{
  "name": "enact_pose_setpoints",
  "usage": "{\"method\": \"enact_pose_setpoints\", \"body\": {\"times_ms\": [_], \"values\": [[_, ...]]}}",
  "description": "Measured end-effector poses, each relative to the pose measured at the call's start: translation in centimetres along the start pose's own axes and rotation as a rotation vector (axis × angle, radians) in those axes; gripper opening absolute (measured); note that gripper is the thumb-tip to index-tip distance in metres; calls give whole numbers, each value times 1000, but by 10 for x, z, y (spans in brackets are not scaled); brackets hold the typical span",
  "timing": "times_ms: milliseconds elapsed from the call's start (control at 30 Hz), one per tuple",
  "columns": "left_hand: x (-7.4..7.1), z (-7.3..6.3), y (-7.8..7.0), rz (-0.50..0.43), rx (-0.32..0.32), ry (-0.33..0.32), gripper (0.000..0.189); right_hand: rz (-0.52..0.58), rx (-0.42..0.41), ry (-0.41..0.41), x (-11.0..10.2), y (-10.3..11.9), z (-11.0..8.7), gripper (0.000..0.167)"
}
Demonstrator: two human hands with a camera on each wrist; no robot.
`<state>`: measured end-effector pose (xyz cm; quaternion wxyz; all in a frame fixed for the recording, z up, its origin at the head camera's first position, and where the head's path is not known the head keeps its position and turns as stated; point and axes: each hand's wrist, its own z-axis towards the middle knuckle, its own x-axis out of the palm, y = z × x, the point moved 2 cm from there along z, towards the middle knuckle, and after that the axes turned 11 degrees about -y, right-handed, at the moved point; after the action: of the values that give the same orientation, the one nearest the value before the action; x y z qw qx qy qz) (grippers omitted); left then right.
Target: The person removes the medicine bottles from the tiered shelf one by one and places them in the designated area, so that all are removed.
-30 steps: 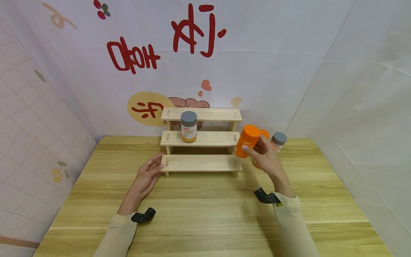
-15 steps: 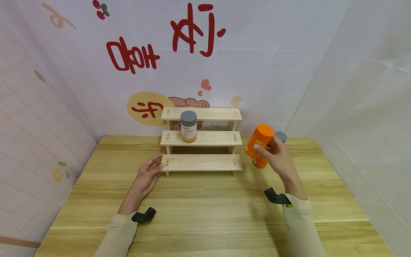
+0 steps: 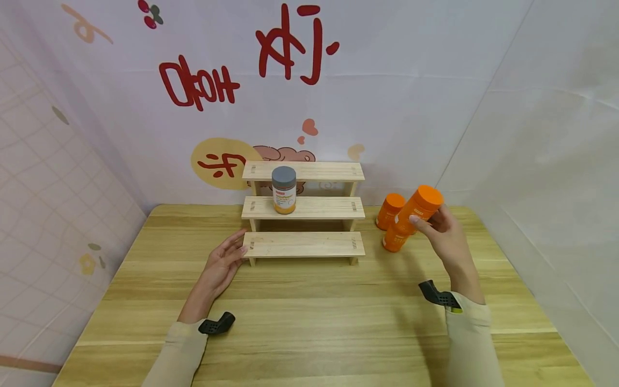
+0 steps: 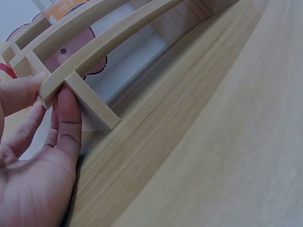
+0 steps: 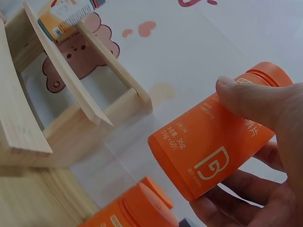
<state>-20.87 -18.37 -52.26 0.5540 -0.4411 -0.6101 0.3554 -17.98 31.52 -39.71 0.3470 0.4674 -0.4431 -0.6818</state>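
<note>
In the head view, my right hand (image 3: 450, 236) grips an orange supplement bottle (image 3: 419, 205), tilted and raised at the right of the shelf. The right wrist view shows the thumb across the front of this bottle (image 5: 213, 142) and fingers behind it. My left hand (image 3: 223, 266) holds the left end of the lowest step of a three-tier wooden shelf (image 3: 304, 244). Up close in the left wrist view, thumb and fingers pinch the end of that step (image 4: 71, 71). A grey-lidded jar (image 3: 284, 191) stands upright on the middle step, left of centre.
Two more orange bottles stand on the wooden table right of the shelf, one farther back (image 3: 388, 212) and one in front (image 3: 394, 242), partly overlapped by the held bottle. Behind the shelf hangs a printed white cloth (image 3: 411, 107).
My right hand has carried the orange bottle rightward, away from the shelf. The two standing orange bottles show more; the grey-lidded jar at the right is now hidden in the head view. Left hand stays put.
</note>
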Motion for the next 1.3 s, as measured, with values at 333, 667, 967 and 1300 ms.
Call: {"method": "enact_pose_setpoints", "body": {"times_ms": [333, 667, 967, 1300], "values": [[1, 1, 0, -4, -1, 8, 69, 4, 49, -21, -21, -23, 4, 63], [0, 1, 2, 0, 10, 16, 69, 86, 87, -58, -37, -42, 7, 63], [-1, 2, 1, -12, 12, 6, 70, 172, 68, -48, -46, -63, 11, 64], [-1, 1, 0, -5, 2, 2, 69, 23, 148, 47, -52, -94, 12, 66]]}}
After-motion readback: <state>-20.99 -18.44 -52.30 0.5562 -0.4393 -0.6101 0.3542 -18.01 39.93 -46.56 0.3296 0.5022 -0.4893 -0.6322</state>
